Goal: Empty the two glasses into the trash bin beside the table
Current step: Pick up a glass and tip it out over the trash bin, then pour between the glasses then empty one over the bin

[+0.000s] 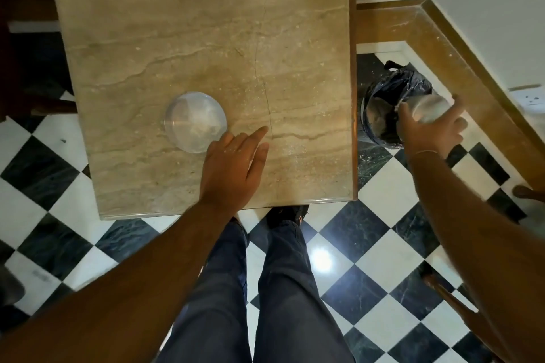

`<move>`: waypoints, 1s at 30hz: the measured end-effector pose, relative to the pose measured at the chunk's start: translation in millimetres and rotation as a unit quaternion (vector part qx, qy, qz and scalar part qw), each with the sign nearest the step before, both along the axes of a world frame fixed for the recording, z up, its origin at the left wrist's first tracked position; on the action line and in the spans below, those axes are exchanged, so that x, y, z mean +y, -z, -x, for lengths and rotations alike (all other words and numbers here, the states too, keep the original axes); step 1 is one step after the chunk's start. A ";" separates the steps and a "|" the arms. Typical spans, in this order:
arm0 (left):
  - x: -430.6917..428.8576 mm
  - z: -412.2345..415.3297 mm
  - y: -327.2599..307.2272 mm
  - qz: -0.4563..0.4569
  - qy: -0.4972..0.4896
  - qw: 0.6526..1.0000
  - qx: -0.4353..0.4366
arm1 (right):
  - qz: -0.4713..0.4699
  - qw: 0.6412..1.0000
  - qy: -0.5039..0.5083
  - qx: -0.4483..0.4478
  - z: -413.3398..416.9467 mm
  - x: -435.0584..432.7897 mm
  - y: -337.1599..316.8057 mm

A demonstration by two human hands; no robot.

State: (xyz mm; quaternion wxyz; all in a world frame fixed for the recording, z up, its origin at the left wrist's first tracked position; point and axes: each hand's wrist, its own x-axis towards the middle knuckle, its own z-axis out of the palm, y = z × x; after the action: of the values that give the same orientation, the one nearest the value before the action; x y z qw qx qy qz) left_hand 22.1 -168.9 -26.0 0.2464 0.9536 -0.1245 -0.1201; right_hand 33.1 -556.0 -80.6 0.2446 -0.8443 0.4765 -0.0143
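Note:
One clear glass stands upright on the beige marble table, with whitish contents inside. My left hand lies flat on the tabletop just right of it, fingers apart, holding nothing. My right hand grips the second glass, tipped on its side above the trash bin. The bin is lined with a dark bag and stands on the floor right of the table. Brownish waste shows inside it.
The floor is black-and-white checkered tile. A wooden skirting runs along the wall behind the bin, with a wall socket at far right. Dark wooden furniture stands left of the table. White crumbs lie scattered near the table's right edge.

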 end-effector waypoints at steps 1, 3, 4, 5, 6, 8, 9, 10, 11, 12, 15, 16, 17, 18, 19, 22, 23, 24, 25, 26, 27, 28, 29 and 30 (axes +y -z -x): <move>2.3 -0.1 -0.4 -0.005 0.003 1.000 -0.007 | 0.004 1.000 0.011 0.008 5.9 1.8 2.4; 4.2 -3.8 -1.4 -0.027 0.000 0.999 -0.026 | 0.015 1.000 0.002 -0.004 4.5 3.5 4.0; 6.8 -4.8 -1.3 -0.029 0.000 0.999 -0.031 | -0.009 1.000 0.007 0.012 0.7 4.6 0.9; 9.2 -6.2 -1.1 -0.034 0.002 0.999 -0.041 | -0.035 0.999 0.024 0.020 -0.9 4.8 -0.7; 10.9 -7.3 -0.5 -0.044 -0.002 0.998 -0.052 | -0.076 0.995 0.057 -0.003 -1.9 3.6 -2.0; 14.8 -12.0 0.3 -0.060 -0.022 0.996 -0.065 | -0.197 0.963 0.151 -0.101 -2.4 1.5 -11.5; 17.6 -13.9 0.9 -0.070 -0.035 0.995 -0.068 | -0.276 0.931 0.193 -0.143 -2.1 1.2 -19.4; 21.0 -15.5 1.9 -0.080 -0.052 0.993 -0.066 | -0.371 0.884 0.224 -0.173 -1.8 2.6 -29.1; 25.5 -17.3 3.1 -0.089 -0.070 0.992 -0.055 | -0.469 0.826 0.243 -0.196 0.7 7.1 -38.4; 29.1 -20.3 3.9 -0.096 -0.084 0.991 -0.040 | -0.544 0.773 0.250 -0.210 4.5 11.7 -47.2; 42.0 -29.2 7.9 -0.129 -0.125 0.984 -0.001 | -0.653 0.694 0.235 -0.193 15.6 34.5 -61.7; 45.4 -32.5 9.0 -0.140 -0.140 0.980 0.010 | -0.661 0.692 0.226 -0.181 15.1 43.7 -64.3; 49.5 -35.2 9.6 -0.150 -0.150 0.977 0.024 | -0.661 0.700 0.211 -0.171 13.4 54.4 -66.2; 54.4 -37.6 10.9 -0.158 -0.156 0.974 0.042 | -0.658 0.712 0.186 -0.161 10.4 65.7 -66.8; 58.0 -40.3 12.4 -0.166 -0.159 0.971 0.059 | -0.659 0.720 0.155 -0.153 6.7 75.6 -67.6; 65.7 -45.1 15.7 -0.189 -0.163 0.962 0.111 | -0.652 0.742 0.091 -0.128 -2.4 103.6 -64.0; 66.8 -46.0 17.2 -0.197 -0.159 0.959 0.130 | -0.638 0.759 0.078 -0.105 -5.5 112.5 -62.6; 67.8 -45.7 18.4 -0.201 -0.154 0.956 0.146 | -0.611 0.785 0.071 -0.074 -8.5 121.3 -61.5; 68.1 -45.2 19.1 -0.199 -0.152 0.955 0.159 | -0.574 0.815 0.068 -0.040 -11.4 128.3 -60.3; 69.5 -44.7 19.5 -0.188 -0.156 0.956 0.165 | -0.537 0.841 0.066 -0.013 -13.6 135.5 -58.2; 70.0 -44.7 19.3 -0.176 -0.161 0.957 0.164 | -0.511 0.857 0.064 0.003 -15.4 141.2 -56.5; 70.4 -44.6 18.4 -0.167 -0.165 0.960 0.155 | -0.494 0.867 0.059 0.010 -16.7 145.9 -54.6; 70.3 -45.1 16.7 -0.161 -0.166 0.962 0.144 | -0.482 0.875 0.052 0.013 -18.1 149.6 -53.2; 70.3 -45.7 15.2 -0.156 -0.165 0.964 0.137 | -0.470 0.882 0.041 0.018 -19.2 152.8 -51.2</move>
State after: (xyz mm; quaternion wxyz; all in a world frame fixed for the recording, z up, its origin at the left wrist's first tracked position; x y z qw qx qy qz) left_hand 67.8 -98.6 -41.2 0.1252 0.9622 0.0897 -0.2248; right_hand 52.3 -403.2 -29.4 0.6033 -0.6100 0.4662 0.2160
